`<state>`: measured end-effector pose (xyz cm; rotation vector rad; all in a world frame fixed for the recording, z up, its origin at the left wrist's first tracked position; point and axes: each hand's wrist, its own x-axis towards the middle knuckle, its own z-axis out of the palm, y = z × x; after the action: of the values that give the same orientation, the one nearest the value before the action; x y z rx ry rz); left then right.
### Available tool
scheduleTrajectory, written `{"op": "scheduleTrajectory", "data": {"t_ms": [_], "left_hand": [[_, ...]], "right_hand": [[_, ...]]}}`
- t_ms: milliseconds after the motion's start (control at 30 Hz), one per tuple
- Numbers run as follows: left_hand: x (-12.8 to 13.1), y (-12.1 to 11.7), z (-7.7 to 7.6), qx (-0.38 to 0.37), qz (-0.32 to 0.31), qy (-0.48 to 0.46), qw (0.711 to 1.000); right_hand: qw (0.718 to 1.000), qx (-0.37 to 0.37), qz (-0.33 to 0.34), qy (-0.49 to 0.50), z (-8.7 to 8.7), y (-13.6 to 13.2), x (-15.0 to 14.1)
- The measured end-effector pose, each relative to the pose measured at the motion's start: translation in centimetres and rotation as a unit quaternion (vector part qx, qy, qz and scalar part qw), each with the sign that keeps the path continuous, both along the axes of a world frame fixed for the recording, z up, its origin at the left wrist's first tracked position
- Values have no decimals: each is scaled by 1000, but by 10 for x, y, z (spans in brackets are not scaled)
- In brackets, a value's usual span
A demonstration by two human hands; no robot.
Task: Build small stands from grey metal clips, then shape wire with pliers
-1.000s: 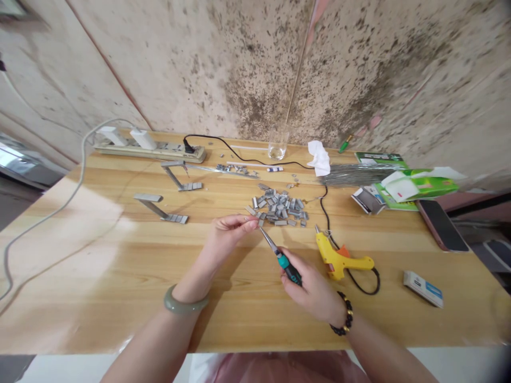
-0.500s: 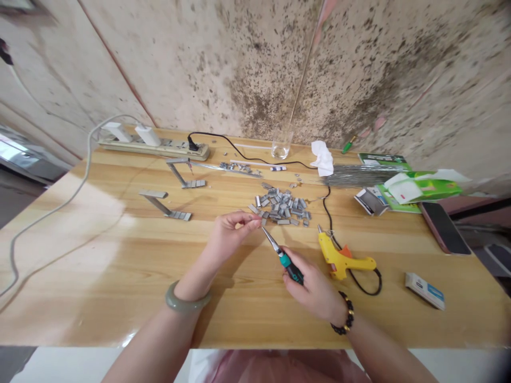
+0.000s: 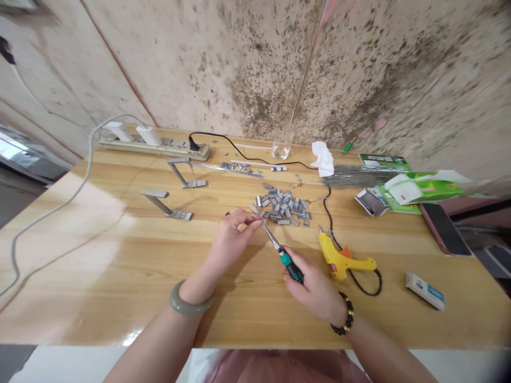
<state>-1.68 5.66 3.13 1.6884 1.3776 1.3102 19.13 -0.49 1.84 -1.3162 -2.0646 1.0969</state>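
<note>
My right hand (image 3: 309,282) is wrapped round the handle of needle-nose pliers (image 3: 285,258), whose tips point up and left. Their tips meet the fingertips of my left hand (image 3: 235,234), which are pinched together; whatever lies between them is too small to make out. Just behind the fingertips lies a pile of grey metal staple pieces (image 3: 283,205) on the wooden table (image 3: 139,287). Two angular shapes built of grey staples, one farther back (image 3: 181,173) and one nearer (image 3: 165,205), stand to the left.
A yellow glue gun (image 3: 343,258) with a black cord lies right of my right hand. Beyond are a small box (image 3: 425,291), a phone (image 3: 446,229), a bundle of thin metal rods (image 3: 359,175), tissue (image 3: 322,158), a glass (image 3: 281,149) and a power strip (image 3: 171,149).
My left hand has shifted slightly to the right, its fingers still pinched at the pliers' tips. The pliers and my right hand have hardly moved.
</note>
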Motion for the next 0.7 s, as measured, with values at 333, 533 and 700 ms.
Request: {"op": "scheduleTrajectory", "data": {"t_ms": [333,533,700], "left_hand": [[6,-2,-4,94,22,59,994],[-1,4,-11,13,44,-80,996],[-10,11,-13,-63,94,-257,960]], "right_hand": [[1000,17,0,-9,0,-4,-2],[998,-9,0,64,-2,-3,-2],[964,-156,-36,211,6,4,1]]}}
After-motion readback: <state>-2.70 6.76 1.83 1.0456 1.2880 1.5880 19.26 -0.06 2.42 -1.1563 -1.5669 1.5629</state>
